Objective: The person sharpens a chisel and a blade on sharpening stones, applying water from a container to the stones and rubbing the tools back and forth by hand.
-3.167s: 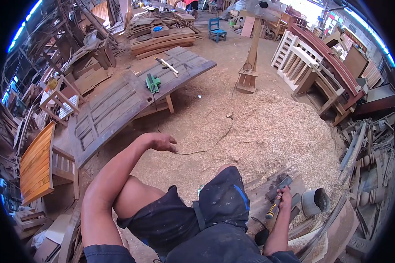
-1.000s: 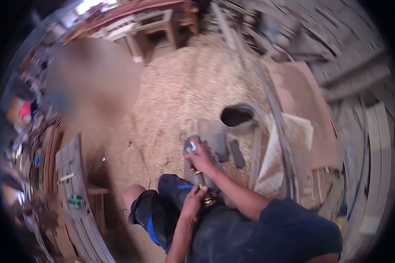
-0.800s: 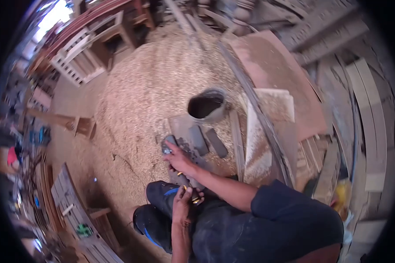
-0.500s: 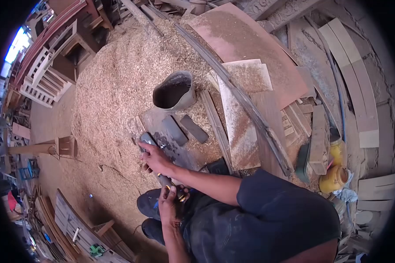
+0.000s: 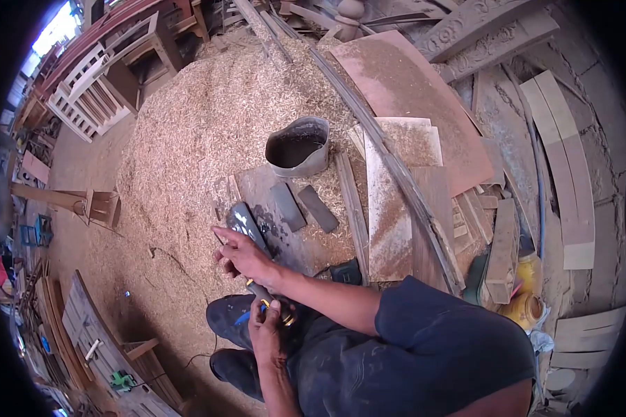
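My left hand is closed around a dark-handled tool with yellow bands; its exact kind is partly hidden by my fingers. Just beyond it, my right hand hovers over the tool's far end, index finger stretched out and the other fingers loosely bent, with nothing visible in them. A wet, shiny dark sharpening stone lies by my right fingertips on a wet-spotted board. Two dry, flat dark stones rest side by side on that board. Behind them stands a cut-down container with dark contents.
Wood shavings cover the floor ahead. A long wooden strip crosses over boards and a pinkish sheet to the right. Yellow containers stand near my right side, a plank door at lower left.
The view has shifted, so the surroundings appear lower and to the right. My right hand has drawn back from the stone, uncovering more of its wet surface. My left hand keeps its hold.
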{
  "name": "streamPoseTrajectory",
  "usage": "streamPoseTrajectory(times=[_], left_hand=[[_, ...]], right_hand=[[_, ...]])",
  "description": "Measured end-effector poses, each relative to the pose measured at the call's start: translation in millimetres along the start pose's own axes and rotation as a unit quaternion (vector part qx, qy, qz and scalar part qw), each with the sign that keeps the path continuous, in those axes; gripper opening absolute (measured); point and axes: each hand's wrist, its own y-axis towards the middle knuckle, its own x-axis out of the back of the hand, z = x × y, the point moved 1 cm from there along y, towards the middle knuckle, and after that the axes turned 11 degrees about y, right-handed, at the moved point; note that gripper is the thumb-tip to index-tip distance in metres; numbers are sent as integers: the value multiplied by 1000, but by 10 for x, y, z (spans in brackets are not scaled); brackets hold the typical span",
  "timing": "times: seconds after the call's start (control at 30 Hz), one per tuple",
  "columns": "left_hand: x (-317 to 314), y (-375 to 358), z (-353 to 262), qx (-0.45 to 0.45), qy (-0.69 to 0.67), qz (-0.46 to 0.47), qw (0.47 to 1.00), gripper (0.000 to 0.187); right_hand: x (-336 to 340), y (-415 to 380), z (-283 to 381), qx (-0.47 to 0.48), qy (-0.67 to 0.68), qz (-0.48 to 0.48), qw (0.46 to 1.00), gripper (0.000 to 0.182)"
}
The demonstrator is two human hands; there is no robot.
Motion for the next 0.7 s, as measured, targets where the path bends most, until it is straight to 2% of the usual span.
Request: streamPoseTrajectory(times=[0.23,0.43,0.7], left_hand=[[-57,-49,-14,1,-1,-13,1000,26],[-151,-74,-19,-3,26,8,1000,26],[-319,-168,-25,5,20,7,1000,25]], right_hand=[[27,-107,58,5,46,-7,999,56],[100,-200,147,27,47,-26,998,55],[206,-233,137,12,70,-16,997,55]])
